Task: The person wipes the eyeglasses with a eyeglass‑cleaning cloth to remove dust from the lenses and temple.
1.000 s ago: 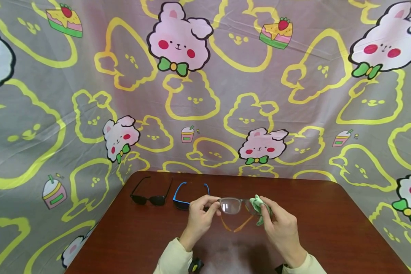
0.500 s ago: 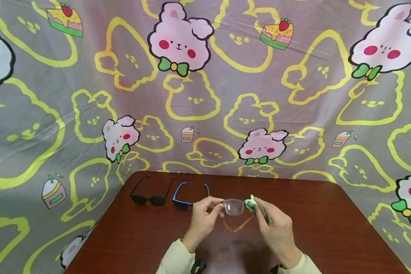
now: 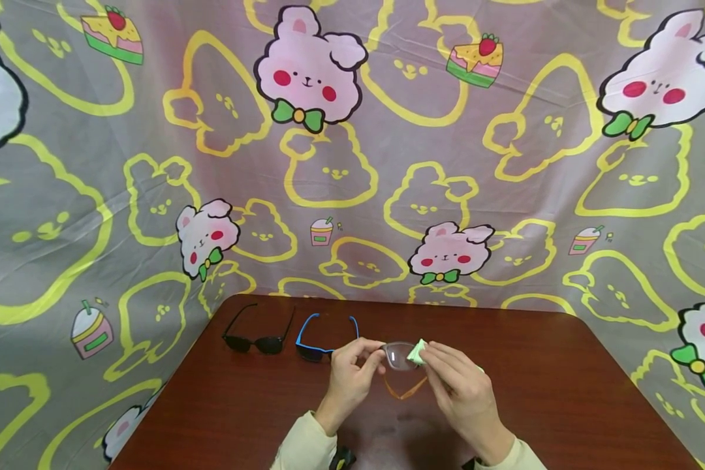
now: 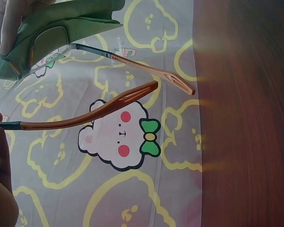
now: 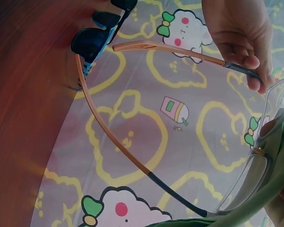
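My left hand (image 3: 350,373) pinches a pair of clear-framed eyeglasses (image 3: 395,356) by the hinge at their left end, above the table. Both temples, orange-brown toward the tips, stretch back toward me; one temple (image 4: 92,113) crosses the left wrist view. A light green cleaning cloth (image 3: 417,352) is pinched in my right hand (image 3: 463,390) and lies against the front near the bridge, hiding the right lens in the head view. The right wrist view shows the cloth (image 5: 267,177) spread behind the lenses, with my left fingers (image 5: 251,61) at the far hinge.
Black sunglasses (image 3: 258,343) lie with temples spread at the back left of the brown table (image 3: 534,365). Blue-framed sunglasses (image 3: 308,349) rest beside them, partly behind my left hand. A patterned curtain (image 3: 352,163) encloses the back and sides.
My right hand and the cloth have moved left across the eyeglasses, from the right end toward the bridge. My left hand and the eyeglasses have shifted slightly right. Both pairs of sunglasses stay put.
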`<state>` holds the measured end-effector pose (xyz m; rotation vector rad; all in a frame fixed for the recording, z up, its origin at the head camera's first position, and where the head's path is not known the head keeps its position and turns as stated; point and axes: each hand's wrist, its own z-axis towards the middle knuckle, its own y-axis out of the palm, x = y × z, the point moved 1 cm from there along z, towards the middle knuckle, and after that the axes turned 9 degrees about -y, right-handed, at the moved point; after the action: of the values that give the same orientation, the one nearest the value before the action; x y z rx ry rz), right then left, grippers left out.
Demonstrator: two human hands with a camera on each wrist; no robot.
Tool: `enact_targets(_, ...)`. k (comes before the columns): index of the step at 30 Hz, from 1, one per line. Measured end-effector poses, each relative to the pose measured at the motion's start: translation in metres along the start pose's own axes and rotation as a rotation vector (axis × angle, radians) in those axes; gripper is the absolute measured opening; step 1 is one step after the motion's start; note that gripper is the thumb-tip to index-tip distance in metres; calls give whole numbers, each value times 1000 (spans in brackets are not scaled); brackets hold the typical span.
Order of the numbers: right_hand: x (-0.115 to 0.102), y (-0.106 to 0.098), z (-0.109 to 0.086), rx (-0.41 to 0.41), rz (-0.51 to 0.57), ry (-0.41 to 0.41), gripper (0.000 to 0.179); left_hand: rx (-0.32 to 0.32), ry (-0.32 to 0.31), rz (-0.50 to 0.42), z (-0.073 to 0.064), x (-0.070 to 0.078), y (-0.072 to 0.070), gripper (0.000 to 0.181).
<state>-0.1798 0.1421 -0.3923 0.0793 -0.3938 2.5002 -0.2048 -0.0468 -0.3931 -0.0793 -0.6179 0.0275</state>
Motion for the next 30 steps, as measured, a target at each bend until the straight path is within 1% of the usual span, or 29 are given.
enact_targets(7, 0, 0, 0, -19, 28, -48, 25, 20, -28, -8, 1, 0, 0, 18)
enact_targets(13, -3, 0, 2, -29, 41, -89, 25, 21, -38, -7, 2, 0, 0, 19)
enact_targets(20, -5, 1, 1, -42, 71, -94, 24, 13, -40, -12, 0, 1, 0, 19)
enact_targets(25, -5, 1, 0, -58, 73, -71, 25, 10, -31, -7, 0, 2, 0, 21)
enact_targets(30, -5, 0, 0, -63, 79, -70, 26, -3, -14, -4, 0, 1, 1, 24)
